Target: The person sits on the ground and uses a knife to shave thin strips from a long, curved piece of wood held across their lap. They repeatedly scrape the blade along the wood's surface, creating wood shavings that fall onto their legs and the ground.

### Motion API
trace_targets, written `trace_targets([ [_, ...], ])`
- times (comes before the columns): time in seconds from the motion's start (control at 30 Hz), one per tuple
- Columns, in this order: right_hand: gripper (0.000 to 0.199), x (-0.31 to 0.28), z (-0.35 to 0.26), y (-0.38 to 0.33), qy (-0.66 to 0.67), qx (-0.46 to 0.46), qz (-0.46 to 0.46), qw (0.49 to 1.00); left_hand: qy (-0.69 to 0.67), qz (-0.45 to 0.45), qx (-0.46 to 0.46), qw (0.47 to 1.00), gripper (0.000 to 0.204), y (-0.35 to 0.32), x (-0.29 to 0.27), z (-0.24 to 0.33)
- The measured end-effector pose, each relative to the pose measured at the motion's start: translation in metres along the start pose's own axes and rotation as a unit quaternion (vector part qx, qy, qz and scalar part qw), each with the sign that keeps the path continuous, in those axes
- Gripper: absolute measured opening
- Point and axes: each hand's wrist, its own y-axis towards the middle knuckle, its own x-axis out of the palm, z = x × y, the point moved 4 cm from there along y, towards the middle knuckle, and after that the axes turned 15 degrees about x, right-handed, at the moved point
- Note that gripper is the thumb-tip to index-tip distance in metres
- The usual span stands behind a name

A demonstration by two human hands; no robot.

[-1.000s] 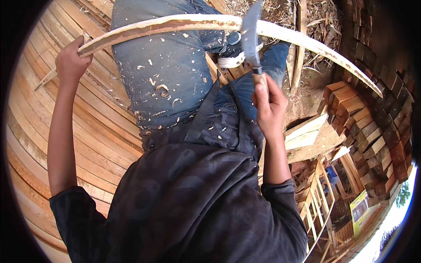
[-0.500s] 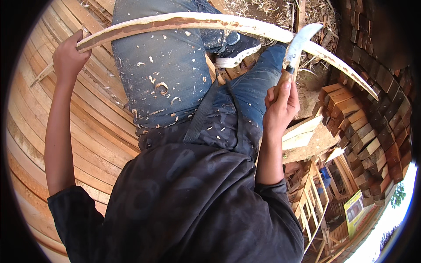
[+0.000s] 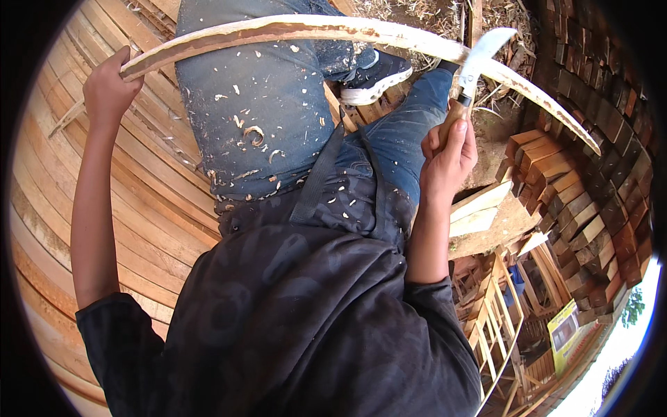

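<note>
While the long curved wooden strip (image 3: 313,28) arches across the shaving-flecked jeans (image 3: 271,118) above stacked planks (image 3: 139,208), the left hand (image 3: 108,90) clenches its left end, and the right hand (image 3: 448,156) grasps a wooden-handled curved knife (image 3: 479,59), blade resting against the strip's right portion.

On my left I see long pale wooden planks (image 3: 149,208) laid side by side, bending with the lens. At the top, wood shavings and straw-like litter (image 3: 424,17) cover the ground. To my right, short cut wood blocks (image 3: 590,201) are stacked in rows. Lower right stand bare wooden frames (image 3: 500,326), and bright daylight with green foliage (image 3: 633,309) shows at the rim.
</note>
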Motion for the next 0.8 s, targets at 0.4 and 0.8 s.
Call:
trace_targets([
  [0.4, 0.027, 0.015, 0.022, -0.026, -0.325, 0.017, -0.101, 0.940, -0.033, 0.025, 0.017, 0.999, 0.021, 0.000, -0.005, 0.011],
  [0.8, 0.027, 0.008, 0.009, -0.001, 0.038, 0.030, -0.029, 0.998, -0.010, -0.003, -0.006, 1.000, 0.027, -0.001, -0.003, 0.004],
])
